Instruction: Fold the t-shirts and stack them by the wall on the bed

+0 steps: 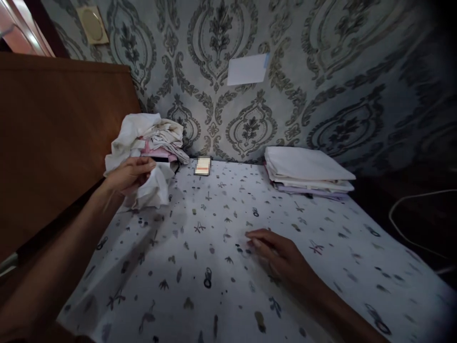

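Note:
My left hand (133,174) pinches a white cloth (157,188), which hangs from the fingers beside a crumpled pile. That pile of white and cream fabric (143,128), with some pink in it, lies at the left against the wooden panel. My right hand (273,247) is over the middle of the patterned sheet (200,267). It holds nothing, its fingers stretched forward and slightly bent, the thumb just apart below them. A neat stack of folded white cloths (307,164), with a lilac layer at the bottom, rests at the right by the wall.
A brown wooden panel (64,128) borders the left side. Near the wall lies a small pixelated item (203,166). A white paper (248,69) is on the patterned wallpaper (217,28), and a switch (93,25) sits upper left. At the right, a pale cable (392,209) curves through darkness.

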`<act>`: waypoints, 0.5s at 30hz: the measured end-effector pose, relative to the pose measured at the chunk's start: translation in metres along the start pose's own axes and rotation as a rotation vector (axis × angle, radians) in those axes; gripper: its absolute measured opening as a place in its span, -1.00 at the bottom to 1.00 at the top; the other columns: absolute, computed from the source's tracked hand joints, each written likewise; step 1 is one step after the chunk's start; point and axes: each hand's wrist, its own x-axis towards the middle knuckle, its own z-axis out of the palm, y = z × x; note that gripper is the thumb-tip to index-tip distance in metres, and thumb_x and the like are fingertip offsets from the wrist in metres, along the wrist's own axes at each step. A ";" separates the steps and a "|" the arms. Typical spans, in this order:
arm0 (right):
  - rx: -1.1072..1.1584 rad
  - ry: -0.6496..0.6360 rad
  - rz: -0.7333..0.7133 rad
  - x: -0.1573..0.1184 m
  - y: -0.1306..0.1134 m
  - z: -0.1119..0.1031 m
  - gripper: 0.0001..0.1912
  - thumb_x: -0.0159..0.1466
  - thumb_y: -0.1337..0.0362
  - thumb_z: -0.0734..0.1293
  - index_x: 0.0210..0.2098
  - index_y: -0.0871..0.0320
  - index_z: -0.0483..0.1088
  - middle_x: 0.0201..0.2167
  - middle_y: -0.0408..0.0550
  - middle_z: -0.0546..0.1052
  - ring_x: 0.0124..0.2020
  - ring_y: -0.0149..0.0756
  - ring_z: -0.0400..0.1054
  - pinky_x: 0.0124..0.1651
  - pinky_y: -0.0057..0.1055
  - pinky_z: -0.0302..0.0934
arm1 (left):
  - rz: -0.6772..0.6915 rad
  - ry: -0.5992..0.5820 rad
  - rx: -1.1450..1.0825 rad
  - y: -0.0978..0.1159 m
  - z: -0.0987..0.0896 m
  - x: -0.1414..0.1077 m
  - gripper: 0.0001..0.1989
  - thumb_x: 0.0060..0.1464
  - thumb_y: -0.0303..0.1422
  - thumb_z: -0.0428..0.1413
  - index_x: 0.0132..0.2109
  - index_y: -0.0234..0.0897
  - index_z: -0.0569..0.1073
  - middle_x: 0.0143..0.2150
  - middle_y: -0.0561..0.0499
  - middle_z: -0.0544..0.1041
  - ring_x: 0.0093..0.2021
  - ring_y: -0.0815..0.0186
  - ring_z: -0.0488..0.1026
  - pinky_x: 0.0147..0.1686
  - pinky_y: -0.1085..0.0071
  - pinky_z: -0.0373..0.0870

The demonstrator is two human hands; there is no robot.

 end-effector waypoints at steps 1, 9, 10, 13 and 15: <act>0.128 -0.045 0.063 -0.002 -0.007 0.009 -0.52 0.28 -0.19 0.29 -0.08 0.01 0.56 -0.03 0.14 0.58 -0.05 0.00 0.52 -0.04 -0.10 0.45 | 0.011 -0.046 -0.074 0.004 0.024 -0.016 -0.66 -0.21 -0.27 0.38 -0.42 -0.28 0.36 -0.53 0.15 0.33 -0.58 0.49 0.23 -0.56 0.56 0.16; 0.616 -0.105 0.362 -0.023 -0.005 0.038 -0.37 0.13 -0.19 0.43 0.08 0.00 0.45 0.03 0.04 0.57 0.00 -0.01 0.49 0.10 -0.07 0.33 | 0.011 -1.225 0.043 -0.024 0.168 -0.142 -0.91 0.10 -0.21 0.15 -0.28 -0.05 0.52 -0.29 -0.01 0.57 -0.30 0.24 0.52 -0.26 0.34 0.43; 0.580 -0.095 0.383 -0.029 0.000 0.035 -0.36 0.08 -0.13 0.48 0.07 0.02 0.46 -0.01 0.04 0.58 -0.05 -0.03 0.51 0.08 -0.08 0.34 | 0.043 -1.246 0.115 -0.022 0.164 -0.141 -0.90 0.13 -0.22 0.12 -0.25 -0.03 0.53 -0.26 0.00 0.59 -0.26 0.23 0.53 -0.23 0.33 0.43; 0.542 -0.070 0.392 -0.046 0.008 0.026 -0.34 0.07 -0.09 0.50 0.10 0.02 0.44 -0.02 0.03 0.58 -0.07 -0.05 0.50 0.05 -0.09 0.34 | 0.066 -0.993 0.333 -0.022 0.133 -0.106 -0.82 0.17 -0.19 0.07 -0.23 -0.12 0.52 -0.28 -0.02 0.58 -0.25 0.22 0.53 -0.23 0.34 0.42; 0.531 -0.058 0.366 -0.055 0.002 0.021 -0.37 0.11 -0.08 0.48 0.11 -0.02 0.44 0.07 0.01 0.54 0.01 -0.04 0.46 0.09 -0.12 0.31 | 0.174 -0.663 0.542 -0.036 0.112 -0.071 -0.78 0.14 -0.18 0.06 -0.21 -0.20 0.49 -0.26 -0.06 0.56 -0.24 0.21 0.50 -0.23 0.33 0.40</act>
